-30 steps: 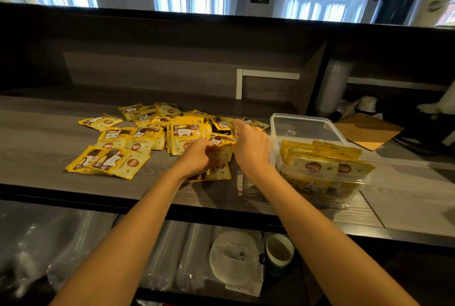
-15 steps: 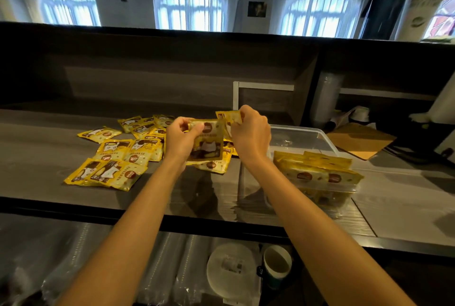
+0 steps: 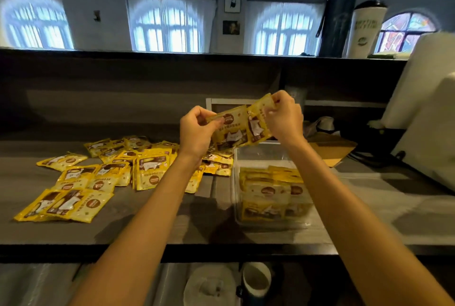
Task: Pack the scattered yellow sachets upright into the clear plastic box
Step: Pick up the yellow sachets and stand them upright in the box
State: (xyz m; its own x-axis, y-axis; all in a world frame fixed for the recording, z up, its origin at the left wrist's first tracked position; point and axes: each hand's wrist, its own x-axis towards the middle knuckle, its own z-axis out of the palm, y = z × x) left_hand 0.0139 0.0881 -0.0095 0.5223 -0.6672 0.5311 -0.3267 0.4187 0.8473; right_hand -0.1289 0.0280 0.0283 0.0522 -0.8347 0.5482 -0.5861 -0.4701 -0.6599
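Lifted higher, left hand and right hand pinch sachets above box, pile alongside.

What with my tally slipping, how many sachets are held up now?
2: a sachet pinched by the left hand, another sachet pinched by the right hand, overlapping; more may hide behind.

L hand, R hand bare; forearms bare, unsleeved
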